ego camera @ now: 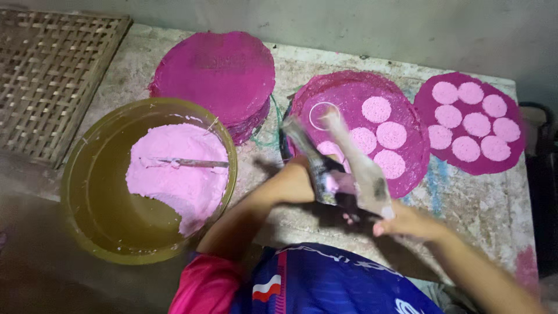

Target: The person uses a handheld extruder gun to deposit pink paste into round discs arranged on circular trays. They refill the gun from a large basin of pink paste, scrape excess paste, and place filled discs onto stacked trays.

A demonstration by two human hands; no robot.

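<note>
Pale stick (363, 168) held by both hands above magenta disc (407, 168).

A bucket (99, 192) stands at the left of the table (482, 203) with paste (174, 174) and a stick (186, 163) in it, a woven mat (52, 75) behind it to the left. Behind the bucket to the right lies a stack of discs (218, 75); right of that a disc (407, 168) bearing rounds (390, 135), and farthest right another disc (430, 99) with rounds (476, 124). Both hands (407, 221) hold tools (360, 168) over the middle disc.
</note>
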